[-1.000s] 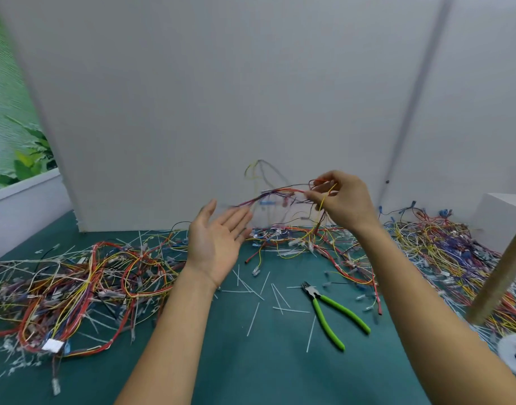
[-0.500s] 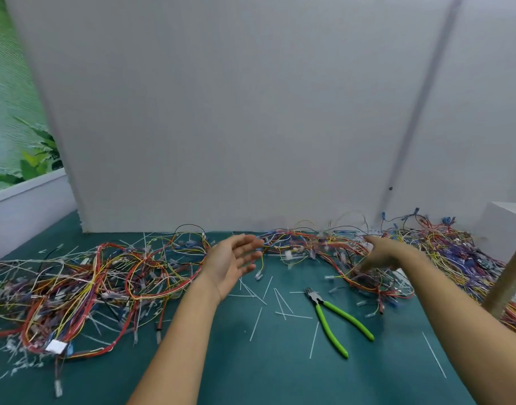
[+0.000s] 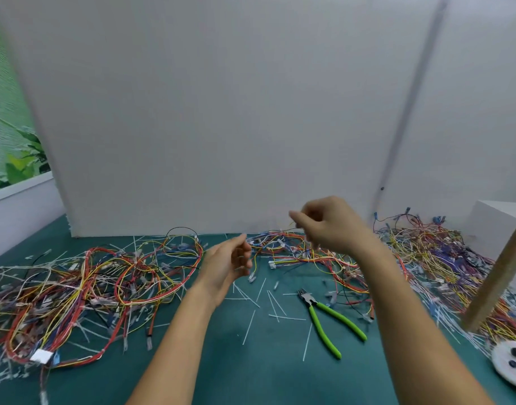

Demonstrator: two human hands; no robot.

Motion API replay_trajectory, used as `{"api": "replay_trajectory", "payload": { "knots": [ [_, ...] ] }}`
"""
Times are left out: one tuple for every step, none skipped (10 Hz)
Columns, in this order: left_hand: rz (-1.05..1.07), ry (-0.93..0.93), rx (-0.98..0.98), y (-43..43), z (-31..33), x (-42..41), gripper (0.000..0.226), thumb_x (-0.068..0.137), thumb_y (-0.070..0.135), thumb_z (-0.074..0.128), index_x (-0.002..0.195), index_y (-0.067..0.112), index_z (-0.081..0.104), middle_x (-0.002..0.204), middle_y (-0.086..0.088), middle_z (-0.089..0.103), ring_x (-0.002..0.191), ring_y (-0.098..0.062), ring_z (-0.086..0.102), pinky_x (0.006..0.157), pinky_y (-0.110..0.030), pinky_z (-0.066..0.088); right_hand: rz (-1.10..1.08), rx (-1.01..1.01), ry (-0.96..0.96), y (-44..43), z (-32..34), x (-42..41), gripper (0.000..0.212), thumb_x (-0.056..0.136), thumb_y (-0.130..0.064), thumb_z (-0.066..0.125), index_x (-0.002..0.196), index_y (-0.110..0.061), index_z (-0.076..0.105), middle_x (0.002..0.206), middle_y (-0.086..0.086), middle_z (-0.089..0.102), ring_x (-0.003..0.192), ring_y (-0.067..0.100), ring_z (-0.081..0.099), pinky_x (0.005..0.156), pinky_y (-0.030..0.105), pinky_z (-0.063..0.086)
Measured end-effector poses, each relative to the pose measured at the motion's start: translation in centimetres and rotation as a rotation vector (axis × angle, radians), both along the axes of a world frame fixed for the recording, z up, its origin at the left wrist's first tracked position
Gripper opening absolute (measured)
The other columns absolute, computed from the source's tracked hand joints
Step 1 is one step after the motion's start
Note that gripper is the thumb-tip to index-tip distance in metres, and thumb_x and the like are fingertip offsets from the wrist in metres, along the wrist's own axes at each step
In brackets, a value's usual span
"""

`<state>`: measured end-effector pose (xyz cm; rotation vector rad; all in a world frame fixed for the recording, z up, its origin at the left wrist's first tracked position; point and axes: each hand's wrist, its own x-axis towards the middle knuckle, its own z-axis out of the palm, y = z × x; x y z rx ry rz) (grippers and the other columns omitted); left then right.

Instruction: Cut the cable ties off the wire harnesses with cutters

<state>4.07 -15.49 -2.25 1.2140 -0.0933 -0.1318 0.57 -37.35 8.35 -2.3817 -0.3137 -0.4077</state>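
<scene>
Green-handled cutters (image 3: 330,323) lie on the teal mat (image 3: 251,369) with the jaws pointing away from me; neither hand touches them. My right hand (image 3: 330,226) is raised above the middle tangle of wire harnesses (image 3: 292,249). Its fingers are curled and pinch a thin wire that trails down to that tangle; the hand is blurred. My left hand (image 3: 227,264) hovers beside it, palm turned inward, fingers loosely curled and holding nothing. Cut white cable ties (image 3: 268,302) lie scattered between my arms.
A large heap of harnesses (image 3: 90,287) covers the left of the mat, another heap (image 3: 435,258) the right. A slanted wooden post (image 3: 499,276) and a white box (image 3: 496,223) stand at the right. A white round object (image 3: 511,363) lies bottom right, and a white panel (image 3: 221,112) closes the back.
My right hand dropped the earlier harness onto the middle tangle, then rose again pinching a thin wire. My left hand's fingers curled in and turned toward the right hand.
</scene>
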Motion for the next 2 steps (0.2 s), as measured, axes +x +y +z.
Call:
{"api": "replay_trajectory", "payload": {
  "knots": [
    [-0.008,-0.103,-0.038,-0.3,0.7,-0.9,0.030,0.094,0.032,0.064,0.071,0.012,0.066,0.066,-0.006,0.053,0.058,-0.021,0.049,0.058,-0.033,0.042,0.096,0.198,-0.030,3.5,-2.2,0.3,0.036,0.100,-0.031,0.065,0.069,-0.014,0.069,0.049,-0.001,0.061,0.044,0.014,0.056,0.054,0.028,0.046],
    [-0.012,-0.220,-0.060,-0.8,1.7,-1.4,0.029,0.088,0.033,0.066,0.071,0.009,0.066,0.063,-0.007,0.053,0.058,-0.024,0.048,0.060,-0.036,0.039,0.135,0.519,-0.066,5.6,-3.3,0.5,0.037,0.100,-0.026,0.066,0.067,-0.009,0.068,0.050,0.002,0.056,0.046,0.015,0.049,0.054,0.031,0.042]
  ]
}}
